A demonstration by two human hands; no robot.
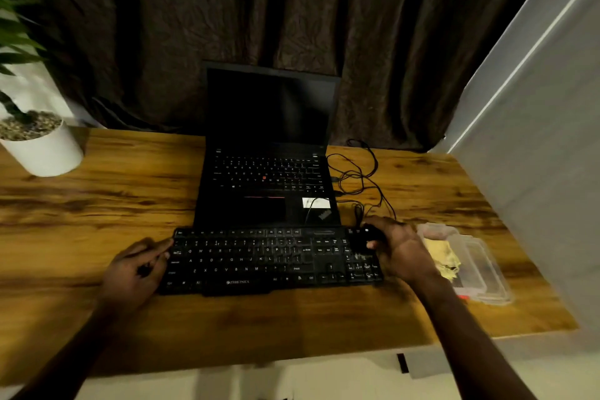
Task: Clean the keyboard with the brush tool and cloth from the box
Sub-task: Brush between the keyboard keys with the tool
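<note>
Brush tool [366,236] lies within right hand [401,250] fingers, over keyboard [246,256]

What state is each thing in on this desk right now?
Laptop: open, screen dark.
Keyboard: flat, before the laptop.
Brush tool: over the keyboard's right end.
Right hand: grips the brush tool.
Left hand: fingers touch the keyboard's left edge.
Box: holds the cloth; lid unclear.
Cloth: crumpled, in the box.
</note>
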